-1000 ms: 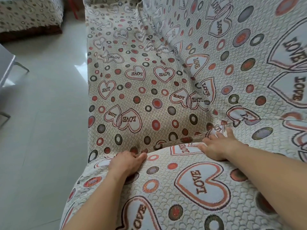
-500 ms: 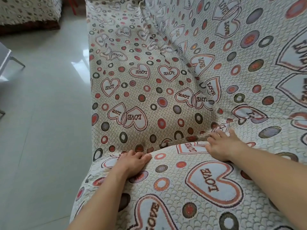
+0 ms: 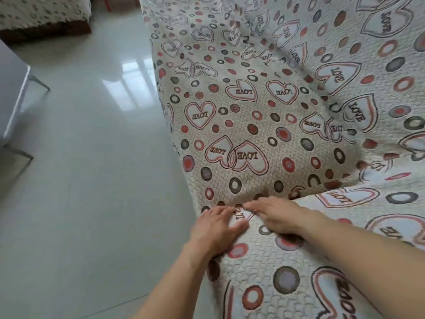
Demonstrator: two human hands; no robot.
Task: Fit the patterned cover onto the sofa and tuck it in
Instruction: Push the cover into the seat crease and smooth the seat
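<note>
The patterned cover [image 3: 253, 125], cream with red and grey circles and "LOVE" hearts, lies draped over the whole sofa: seat, backrest on the right and the near armrest under my arms. My left hand [image 3: 215, 229] rests flat on the cover at the crease where the near armrest meets the seat, close to the sofa's front edge. My right hand [image 3: 276, 215] lies just to its right on the same crease, fingers pointing left and nearly touching the left hand's fingertips. Both hands press on the fabric with fingers extended; neither grips it.
Glossy pale tiled floor [image 3: 92, 180] fills the left side. A grey table with metal legs [image 3: 13, 93] stands at the left edge. Another piece of furniture with a similar patterned cover [image 3: 43, 14] sits at the top left.
My right hand has slid left along the crease until it meets my left hand near the sofa's front edge. The view has shifted left and closer.
</note>
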